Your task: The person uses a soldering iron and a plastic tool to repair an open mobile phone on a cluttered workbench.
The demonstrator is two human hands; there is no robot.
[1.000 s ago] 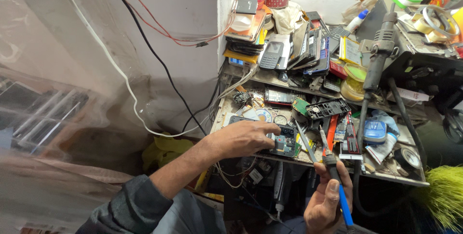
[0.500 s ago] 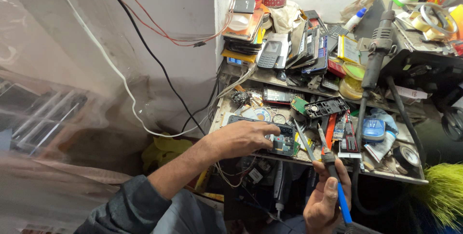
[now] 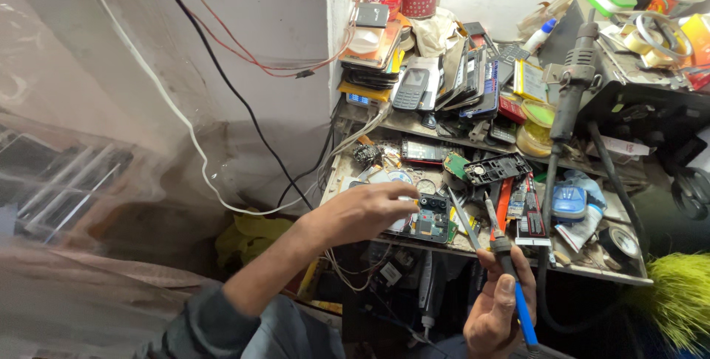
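Two hands, left hand [image 3: 370, 207] pinching flat circuit board [image 3: 431, 218], right hand [image 3: 497, 307] gripping blue-handled soldering iron [image 3: 506, 266].

The left hand [image 3: 362, 211] covers the near left corner of the circuit board [image 3: 431, 220], and its fingertips hide whatever they pinch there. The soldering iron [image 3: 510, 274] runs off the bottom edge below the right hand [image 3: 497, 307], so the end of its blue handle is lost. Right of the board, the green broom [image 3: 677, 300] is cut by the picture's edge. Small parts on the board are too fine to tell. The shelf's [image 3: 592, 274] underside lies in shadow.
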